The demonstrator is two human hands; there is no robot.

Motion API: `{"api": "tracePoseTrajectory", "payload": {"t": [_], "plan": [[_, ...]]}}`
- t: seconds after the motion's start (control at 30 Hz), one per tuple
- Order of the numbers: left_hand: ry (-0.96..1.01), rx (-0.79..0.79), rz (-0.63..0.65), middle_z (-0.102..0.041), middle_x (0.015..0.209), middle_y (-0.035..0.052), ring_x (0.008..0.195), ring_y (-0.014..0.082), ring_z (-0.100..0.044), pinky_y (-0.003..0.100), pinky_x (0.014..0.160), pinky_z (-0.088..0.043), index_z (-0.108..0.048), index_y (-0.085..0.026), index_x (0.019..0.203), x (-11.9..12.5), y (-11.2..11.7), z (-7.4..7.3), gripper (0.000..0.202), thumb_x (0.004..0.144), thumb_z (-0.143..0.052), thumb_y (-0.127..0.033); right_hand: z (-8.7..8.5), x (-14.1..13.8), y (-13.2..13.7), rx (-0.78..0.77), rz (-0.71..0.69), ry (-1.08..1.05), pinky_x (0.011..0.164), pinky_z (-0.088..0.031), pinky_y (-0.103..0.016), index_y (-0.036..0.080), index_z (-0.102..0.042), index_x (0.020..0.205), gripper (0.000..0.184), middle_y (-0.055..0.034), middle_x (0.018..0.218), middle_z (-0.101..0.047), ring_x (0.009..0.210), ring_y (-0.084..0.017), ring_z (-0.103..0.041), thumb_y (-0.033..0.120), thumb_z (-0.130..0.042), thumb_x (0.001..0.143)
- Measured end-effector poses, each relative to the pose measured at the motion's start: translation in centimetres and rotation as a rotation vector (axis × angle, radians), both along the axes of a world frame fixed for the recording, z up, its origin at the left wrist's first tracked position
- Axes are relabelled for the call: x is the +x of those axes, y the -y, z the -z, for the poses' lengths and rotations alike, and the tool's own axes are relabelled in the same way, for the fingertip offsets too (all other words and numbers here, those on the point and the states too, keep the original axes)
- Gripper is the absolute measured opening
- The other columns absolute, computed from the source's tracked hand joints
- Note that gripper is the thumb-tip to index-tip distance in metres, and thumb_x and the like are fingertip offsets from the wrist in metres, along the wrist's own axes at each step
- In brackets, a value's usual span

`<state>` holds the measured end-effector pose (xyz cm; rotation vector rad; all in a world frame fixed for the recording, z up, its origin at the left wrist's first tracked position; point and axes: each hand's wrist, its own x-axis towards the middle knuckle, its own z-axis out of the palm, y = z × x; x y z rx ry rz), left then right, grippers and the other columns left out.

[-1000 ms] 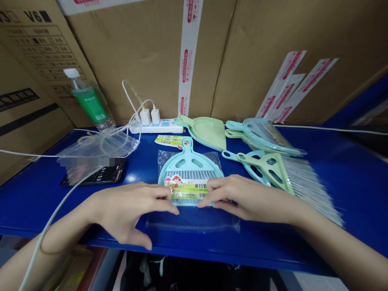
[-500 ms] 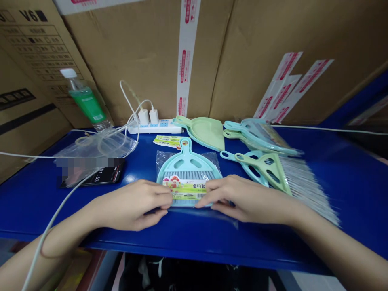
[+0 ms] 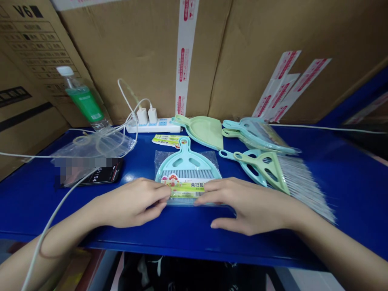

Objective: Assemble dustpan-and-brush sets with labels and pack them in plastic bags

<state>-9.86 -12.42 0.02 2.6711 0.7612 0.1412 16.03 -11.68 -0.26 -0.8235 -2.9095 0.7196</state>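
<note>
Fingers of your left hand (image 3: 133, 202) are bent, with the thumb close to them, at the near left corner of the dustpan set (image 3: 186, 162); whether some plastic is caught between them, I cannot tell. Your right hand (image 3: 248, 206) is more spread: its fingers lie on the near right part of the package, while the thumb stands apart on the near side, so this hand clamps nothing.

The set lies flat in the middle of the blue table (image 3: 182, 236), between your two hands, with its handle toward the far side. It is inside a clear bag (image 3: 214, 157), and a label card (image 3: 184, 188) is across the bristles. On the far side are a loose label (image 3: 166, 140) and a green dustpan (image 3: 207, 131); to the right lies a green brush (image 3: 274, 173).

In my judgement, you are at the finishing of the package: the set and the card are already in place, and the near end of the bag is being tidied. The next move probably calls for light, even pressure from both hands, so that the plastic lies smooth under the near edge and the card does not slide or bend.
</note>
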Motion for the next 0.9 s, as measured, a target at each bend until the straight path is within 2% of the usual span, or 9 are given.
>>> {"api": "tracePoseTrajectory", "payload": {"t": [0.1,0.27,0.5,0.67,0.9], "plan": [[-0.027,0.001,0.004,-0.049,0.066,-0.0023,0.056,0.0119,-0.048,0.025,0.054,-0.035,-0.041,-0.020,0.076,0.0,-0.1,0.0,0.020,0.095,-0.033,-0.017,0.1,0.1,0.2,0.028,-0.008,0.013,0.083,-0.046,-0.035,0.018,-0.067,0.113,0.033,-0.0089,0.104,-0.068,0.101,-0.024,-0.061,0.012,-0.064,0.080],[-0.061,0.030,0.021,-0.051,0.071,-0.0007,0.061,0.0136,-0.049,0.026,0.057,-0.037,-0.043,-0.019,0.078,-0.1,-0.2,0.1,0.020,0.095,-0.033,-0.018,0.7,0.4,0.0,0.037,-0.014,-0.053,0.080,-0.047,-0.032,0.021,-0.068,0.105,0.031,-0.0058,0.099,-0.070,0.093,-0.020,-0.064,0.006,-0.050,0.086],[-0.071,0.007,0.020,-0.049,0.068,-0.0017,0.058,0.0134,-0.047,0.026,0.054,-0.035,-0.043,-0.020,0.078,-0.2,-0.3,0.0,0.018,0.094,-0.034,-0.017,1.1,0.6,-0.3,0.007,0.028,-0.124,0.071,-0.047,-0.030,0.023,-0.068,0.094,0.022,-0.0034,0.087,-0.069,0.076,-0.018,-0.064,0.014,-0.049,0.089],[-0.072,0.004,0.010,-0.052,0.074,0.0001,0.061,0.0134,-0.048,0.026,0.057,-0.037,-0.044,-0.019,0.079,-0.1,-0.3,0.0,0.018,0.094,-0.033,-0.017,1.5,0.8,-0.5,0.016,0.031,-0.129,0.081,-0.044,-0.035,0.022,-0.064,0.086,0.019,-0.0038,0.084,-0.066,0.084,-0.020,-0.061,0.018,-0.046,0.091],[-0.010,-0.025,-0.049,-0.050,0.070,-0.0019,0.057,0.0122,-0.047,0.025,0.055,-0.034,-0.044,-0.019,0.079,-0.2,-0.3,0.2,0.018,0.096,-0.036,-0.019,1.4,0.8,-0.8,0.017,0.070,-0.033,0.083,-0.039,-0.040,0.022,-0.052,0.075,0.018,0.0011,0.073,-0.059,0.067,-0.016,-0.054,0.019,-0.043,0.091]]}}
